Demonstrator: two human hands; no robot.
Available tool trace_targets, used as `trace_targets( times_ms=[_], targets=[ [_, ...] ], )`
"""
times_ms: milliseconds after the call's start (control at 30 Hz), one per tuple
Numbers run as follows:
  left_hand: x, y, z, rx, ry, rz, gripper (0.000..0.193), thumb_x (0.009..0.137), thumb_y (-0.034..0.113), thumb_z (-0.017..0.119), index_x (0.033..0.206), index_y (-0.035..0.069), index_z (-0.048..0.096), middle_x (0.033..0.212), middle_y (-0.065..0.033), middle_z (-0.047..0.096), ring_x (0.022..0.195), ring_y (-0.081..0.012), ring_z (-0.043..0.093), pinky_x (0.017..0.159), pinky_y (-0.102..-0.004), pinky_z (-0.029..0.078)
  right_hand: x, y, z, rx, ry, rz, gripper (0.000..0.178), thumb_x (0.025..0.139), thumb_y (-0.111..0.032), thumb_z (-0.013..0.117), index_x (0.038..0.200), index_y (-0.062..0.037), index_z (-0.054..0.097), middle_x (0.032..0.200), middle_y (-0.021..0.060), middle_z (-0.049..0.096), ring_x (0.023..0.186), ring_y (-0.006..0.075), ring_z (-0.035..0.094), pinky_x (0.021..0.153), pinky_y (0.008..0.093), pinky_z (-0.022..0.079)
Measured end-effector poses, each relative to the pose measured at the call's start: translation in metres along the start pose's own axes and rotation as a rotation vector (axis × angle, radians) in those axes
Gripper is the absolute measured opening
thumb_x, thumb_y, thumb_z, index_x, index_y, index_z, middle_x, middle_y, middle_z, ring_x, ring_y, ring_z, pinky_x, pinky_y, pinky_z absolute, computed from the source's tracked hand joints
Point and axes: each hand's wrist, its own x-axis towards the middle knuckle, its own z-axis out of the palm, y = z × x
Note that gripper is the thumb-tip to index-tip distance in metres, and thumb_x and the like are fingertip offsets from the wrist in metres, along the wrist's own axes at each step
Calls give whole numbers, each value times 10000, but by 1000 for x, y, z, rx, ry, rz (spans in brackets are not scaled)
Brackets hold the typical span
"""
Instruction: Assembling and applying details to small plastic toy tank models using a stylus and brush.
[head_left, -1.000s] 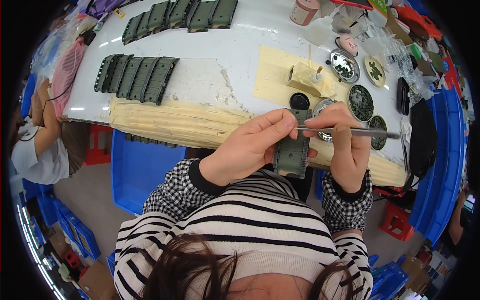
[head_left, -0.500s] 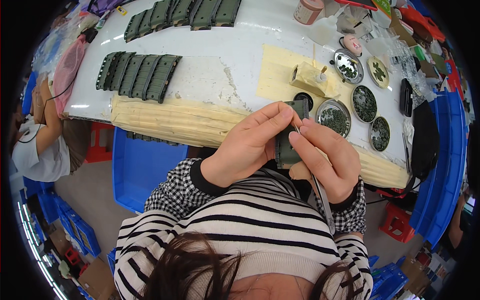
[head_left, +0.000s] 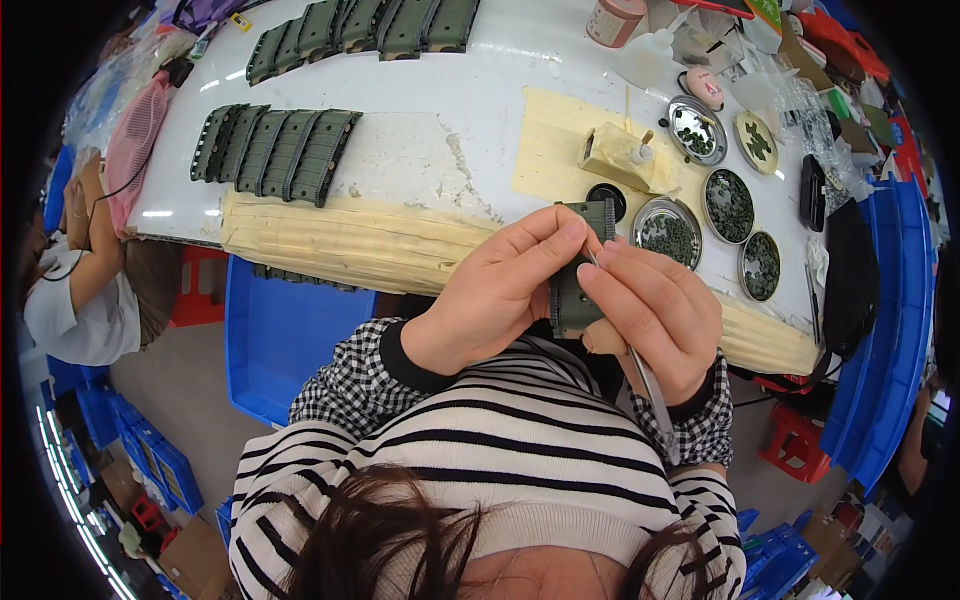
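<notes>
A dark green plastic panel [head_left: 572, 305] with toothed edges sits between my hands at the table's padded front edge. My left hand [head_left: 480, 295] is closed at its side and seems to hold it, though most of its fingers are hidden. Its thumb and forefinger pinch together over the panel; anything tiny between them cannot be made out. In my right hand [head_left: 665, 310] is a pair of metal tweezers [head_left: 652, 398], the rear end pointing back toward my sleeve. The tweezers' tips meet the left fingertips. A tan covering wraps one right fingertip.
To the right stand round metal dishes [head_left: 728, 205] of small green parts, a cream block holding a small bottle [head_left: 640, 153], and a black round cap [head_left: 607, 200]. Ribbed green panels [head_left: 285, 155] lie left. A blue bin [head_left: 290, 340] is below; another person [head_left: 85, 290] sits far left.
The tweezers' rear end has swung slightly to the right with a small turn of my right hand. My left hand and the panel are almost unmoved.
</notes>
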Motion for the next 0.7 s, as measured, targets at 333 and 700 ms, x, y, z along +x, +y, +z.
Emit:
trace_targets(
  times_ms=[333,700],
  targets=[
    [-7,21,-4,82,57,290,596,988,127,449,1495,119,136,1475,-186,304,1283,-346,447,1002,-451,483,-20,31,11,273,164,638,172,927,-74,534,916,-1,690,827,83,651,784,203,535,707,300,428],
    [-12,21,-11,68,125,316,580,997,281,455,1492,170,174,1376,-183,428,1296,-319,439,1037,-416,457,-20,41,29,75,91,540,114,897,-89,591,905,-38,693,822,66,656,761,226,512,671,318,420]
  ],
)
